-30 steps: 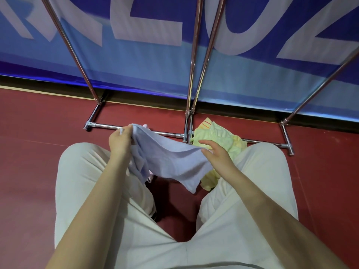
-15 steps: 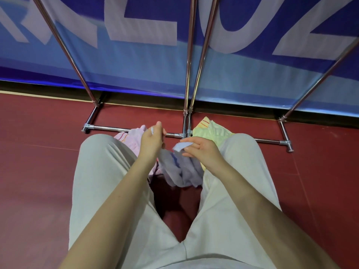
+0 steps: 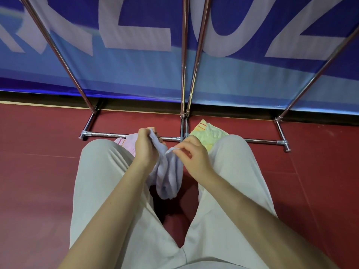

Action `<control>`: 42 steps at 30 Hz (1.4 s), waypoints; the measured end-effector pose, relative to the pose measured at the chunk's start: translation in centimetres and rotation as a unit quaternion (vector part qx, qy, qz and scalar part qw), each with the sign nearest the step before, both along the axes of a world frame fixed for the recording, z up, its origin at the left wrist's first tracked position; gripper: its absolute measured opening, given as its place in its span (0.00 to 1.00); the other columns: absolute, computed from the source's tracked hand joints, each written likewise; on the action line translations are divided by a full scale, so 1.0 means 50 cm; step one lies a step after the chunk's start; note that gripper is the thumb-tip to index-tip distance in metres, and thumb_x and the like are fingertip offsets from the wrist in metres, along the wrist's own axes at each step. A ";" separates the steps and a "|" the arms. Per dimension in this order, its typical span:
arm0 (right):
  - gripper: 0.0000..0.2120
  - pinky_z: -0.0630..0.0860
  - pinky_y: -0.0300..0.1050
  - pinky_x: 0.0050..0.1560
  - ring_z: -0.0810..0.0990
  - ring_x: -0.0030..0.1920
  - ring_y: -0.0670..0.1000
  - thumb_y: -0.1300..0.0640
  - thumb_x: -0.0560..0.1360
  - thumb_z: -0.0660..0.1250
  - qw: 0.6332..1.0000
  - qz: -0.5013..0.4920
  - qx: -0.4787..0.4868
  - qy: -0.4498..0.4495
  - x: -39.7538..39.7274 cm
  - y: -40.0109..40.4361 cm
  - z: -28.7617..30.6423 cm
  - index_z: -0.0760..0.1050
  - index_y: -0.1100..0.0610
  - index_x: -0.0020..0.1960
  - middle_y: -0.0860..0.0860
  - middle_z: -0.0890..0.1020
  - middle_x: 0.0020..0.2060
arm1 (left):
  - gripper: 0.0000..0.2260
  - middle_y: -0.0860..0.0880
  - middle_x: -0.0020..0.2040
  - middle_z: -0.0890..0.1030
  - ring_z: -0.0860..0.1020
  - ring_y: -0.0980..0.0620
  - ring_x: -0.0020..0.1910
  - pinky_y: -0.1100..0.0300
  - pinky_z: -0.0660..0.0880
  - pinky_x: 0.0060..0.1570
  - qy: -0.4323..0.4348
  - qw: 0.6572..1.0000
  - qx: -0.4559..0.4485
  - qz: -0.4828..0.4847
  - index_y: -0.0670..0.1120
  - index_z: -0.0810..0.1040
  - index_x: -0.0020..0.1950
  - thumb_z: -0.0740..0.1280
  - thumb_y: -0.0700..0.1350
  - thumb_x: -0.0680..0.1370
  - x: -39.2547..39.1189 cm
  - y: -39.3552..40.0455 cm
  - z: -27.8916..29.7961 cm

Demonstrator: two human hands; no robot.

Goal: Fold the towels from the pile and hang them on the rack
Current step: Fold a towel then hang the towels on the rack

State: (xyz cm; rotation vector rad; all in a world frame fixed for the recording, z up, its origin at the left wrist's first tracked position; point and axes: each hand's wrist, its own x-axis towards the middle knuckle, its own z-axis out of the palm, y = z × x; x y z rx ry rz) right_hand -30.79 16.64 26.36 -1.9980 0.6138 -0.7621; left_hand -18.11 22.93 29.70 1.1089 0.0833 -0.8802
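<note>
Soft lavender towel point(image 3: 169, 175) bunched in limp folds — left hand point(image 3: 145, 148) gripping, right hand point(image 3: 191, 154) pinching its edge, chrome rack point(image 3: 182, 74) beyond

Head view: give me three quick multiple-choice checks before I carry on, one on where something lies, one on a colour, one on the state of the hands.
1. Where does the yellow-green towel lie?
A. On the red floor by the rack base, beside the right knee
B. Over a rack pole
C. On the person's lap

2. What colour is the towel held in the hands?
A. Pink
B. Pale lavender-blue
C. Yellow-green

3. How do the hands stand?
A. Both open and idle
B. Only the left holds cloth
C. Both grip the same towel

Answers: 1 A, it lies on the floor next to the rack base. 2 B, the lavender-blue towel hangs between the knees. 3 C, the left hand and right hand each pinch its upper edge.
</note>
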 end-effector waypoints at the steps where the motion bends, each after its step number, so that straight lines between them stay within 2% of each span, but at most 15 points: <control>1: 0.07 0.71 0.34 0.50 0.75 0.48 0.40 0.56 0.75 0.67 1.000 0.003 -0.008 -0.008 0.004 0.004 -0.002 0.82 0.58 0.43 0.42 0.74 0.45 | 0.12 0.51 0.32 0.59 0.58 0.55 0.31 0.61 0.60 0.33 -0.006 1.000 -0.011 -0.006 0.49 0.61 0.35 0.55 0.42 0.79 -0.002 0.000 -0.003; 3: 0.07 0.68 0.31 0.59 0.74 0.60 0.40 0.58 0.76 0.67 1.000 0.013 0.020 -0.014 0.011 0.011 -0.003 0.81 0.59 0.44 0.43 0.76 0.55 | 0.14 0.51 0.32 0.58 0.57 0.56 0.31 0.62 0.60 0.32 -0.046 0.999 -0.020 -0.016 0.50 0.58 0.35 0.58 0.42 0.79 -0.008 -0.001 -0.007; 5: 0.04 0.65 0.30 0.62 0.73 0.63 0.40 0.62 0.77 0.67 0.997 0.018 0.072 -0.011 0.019 0.021 -0.002 0.80 0.60 0.45 0.44 0.77 0.60 | 0.12 0.51 0.31 0.60 0.59 0.55 0.30 0.60 0.62 0.33 -0.086 0.996 -0.011 -0.011 0.49 0.63 0.33 0.62 0.45 0.75 -0.007 -0.003 -0.008; 7: 0.02 0.71 0.36 0.56 0.78 0.53 0.42 0.61 0.77 0.66 0.989 0.014 0.146 -0.012 0.027 0.029 0.000 0.78 0.58 0.46 0.47 0.82 0.51 | 0.10 0.49 0.30 0.64 0.63 0.53 0.29 0.56 0.64 0.34 -0.102 0.995 -0.012 -0.005 0.49 0.71 0.32 0.65 0.47 0.73 -0.002 -0.006 -0.011; 10: 0.07 0.72 0.41 0.43 0.75 0.37 0.45 0.59 0.77 0.66 0.984 -0.016 0.177 -0.011 0.036 0.032 0.003 0.72 0.61 0.42 0.53 0.79 0.37 | 0.08 0.44 0.31 0.67 0.66 0.51 0.31 0.55 0.65 0.36 -0.135 0.991 -0.016 -0.009 0.48 0.75 0.36 0.67 0.49 0.73 0.007 -0.006 -0.014; 13: 0.08 0.75 0.50 0.43 0.75 0.36 0.47 0.58 0.76 0.67 0.984 -0.062 0.162 -0.026 0.039 0.028 -0.002 0.71 0.60 0.42 0.50 0.77 0.35 | 0.07 0.47 0.34 0.75 0.76 0.55 0.33 0.61 0.74 0.36 -0.148 0.989 -0.007 0.014 0.46 0.78 0.43 0.70 0.49 0.74 0.007 -0.006 -0.009; 15: 0.08 0.75 0.51 0.43 0.75 0.36 0.47 0.58 0.76 0.68 0.984 -0.081 0.155 -0.032 0.040 0.025 -0.004 0.70 0.59 0.41 0.50 0.77 0.34 | 0.06 0.53 0.37 0.80 0.80 0.62 0.35 0.67 0.77 0.37 -0.157 0.988 -0.005 0.006 0.48 0.79 0.46 0.64 0.45 0.80 -0.001 -0.008 -0.006; 21: 0.07 0.75 0.47 0.45 0.77 0.38 0.45 0.58 0.75 0.69 0.987 -0.068 0.146 -0.025 0.035 0.015 -0.010 0.71 0.56 0.41 0.44 0.78 0.34 | 0.08 0.58 0.42 0.81 0.79 0.65 0.41 0.72 0.73 0.42 -0.228 0.971 0.061 -0.028 0.50 0.80 0.51 0.61 0.43 0.82 -0.006 -0.006 -0.005; 25: 0.09 0.73 0.42 0.43 0.74 0.36 0.42 0.62 0.75 0.68 0.983 -0.092 0.150 -0.051 0.028 -0.004 -0.009 0.71 0.55 0.39 0.41 0.76 0.33 | 0.12 0.58 0.42 0.76 0.73 0.68 0.38 0.76 0.67 0.38 -0.309 0.934 0.160 -0.078 0.47 0.79 0.50 0.56 0.39 0.82 -0.011 -0.006 -0.024; 27: 0.10 0.72 0.38 0.42 0.73 0.36 0.42 0.63 0.75 0.68 0.979 -0.108 0.159 -0.064 0.024 -0.014 -0.007 0.70 0.54 0.38 0.41 0.75 0.32 | 0.13 0.57 0.41 0.76 0.74 0.66 0.42 0.70 0.68 0.48 -0.292 0.932 0.194 -0.089 0.46 0.78 0.45 0.55 0.41 0.82 -0.016 -0.012 -0.026; 29: 0.11 0.72 0.37 0.41 0.73 0.35 0.42 0.63 0.75 0.68 0.977 -0.119 0.160 -0.072 0.018 -0.023 -0.008 0.70 0.53 0.38 0.41 0.75 0.32 | 0.15 0.53 0.36 0.75 0.75 0.54 0.44 0.59 0.69 0.53 -0.201 0.957 0.182 -0.098 0.47 0.75 0.38 0.55 0.43 0.82 -0.017 -0.017 -0.023; 32: 0.10 0.72 0.36 0.40 0.73 0.35 0.42 0.62 0.75 0.68 0.977 -0.127 0.158 -0.073 0.011 -0.031 -0.008 0.71 0.54 0.38 0.43 0.75 0.32 | 0.19 0.53 0.27 0.73 0.73 0.55 0.34 0.58 0.69 0.42 -0.101 0.982 0.096 -0.129 0.50 0.73 0.29 0.57 0.46 0.80 -0.012 -0.002 -0.014; 37: 0.09 0.73 0.38 0.41 0.73 0.36 0.43 0.63 0.75 0.68 0.976 -0.133 0.161 -0.068 0.007 -0.039 -0.015 0.71 0.54 0.39 0.45 0.75 0.33 | 0.11 0.53 0.37 0.83 0.80 0.56 0.42 0.61 0.77 0.49 -0.134 0.977 0.073 -0.151 0.50 0.75 0.44 0.57 0.38 0.81 -0.020 0.021 -0.011; 39: 0.09 0.73 0.42 0.42 0.74 0.37 0.45 0.62 0.75 0.68 0.974 -0.141 0.166 -0.065 0.006 -0.043 -0.020 0.71 0.55 0.39 0.46 0.76 0.34 | 0.10 0.57 0.34 0.83 0.80 0.61 0.39 0.67 0.76 0.43 -0.167 0.971 0.059 -0.160 0.47 0.76 0.46 0.58 0.39 0.82 -0.020 0.023 -0.020; 42: 0.07 0.74 0.42 0.42 0.75 0.36 0.45 0.62 0.75 0.68 0.970 -0.152 0.178 -0.065 0.005 -0.049 -0.023 0.71 0.59 0.40 0.48 0.76 0.33 | 0.11 0.67 0.28 0.78 0.78 0.69 0.33 0.66 0.74 0.42 -0.190 0.968 0.075 -0.143 0.47 0.76 0.43 0.59 0.40 0.83 -0.027 0.030 -0.020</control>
